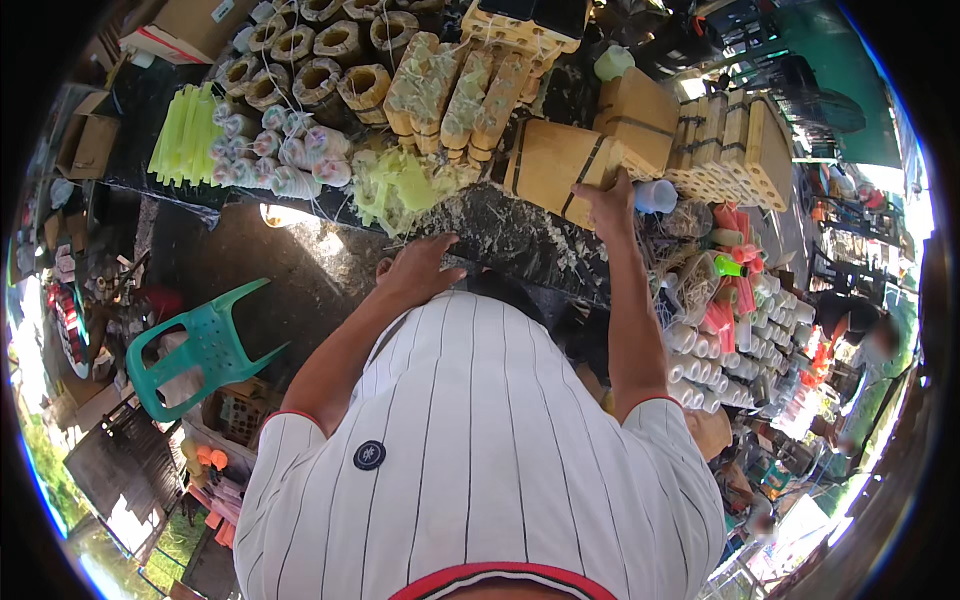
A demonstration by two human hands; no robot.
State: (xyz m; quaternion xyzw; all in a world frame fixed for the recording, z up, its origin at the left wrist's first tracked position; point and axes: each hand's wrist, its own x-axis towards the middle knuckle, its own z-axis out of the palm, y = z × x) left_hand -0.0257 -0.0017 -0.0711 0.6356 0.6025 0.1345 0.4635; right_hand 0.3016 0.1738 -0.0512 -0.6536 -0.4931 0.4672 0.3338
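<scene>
My right hand grips the near right corner of a tan wooden-looking block bound with dark straps. The block lies on the black, crumb-strewn worktable. Held low by the table's front edge, my left hand has its fingers apart and nothing in it. Just beyond it sits a crumpled pale yellow-green heap of sheet or scraps. Behind the heap, several long tan pieces are coated with pale green residue. A second strapped block stands right behind the held one.
Thick hollow tan cylinders, yellow-green sticks and wrapped rolls crowd the table's left. Strapped blocks with holes, a translucent cup and many white tubes are at right. A green plastic chair stands at left.
</scene>
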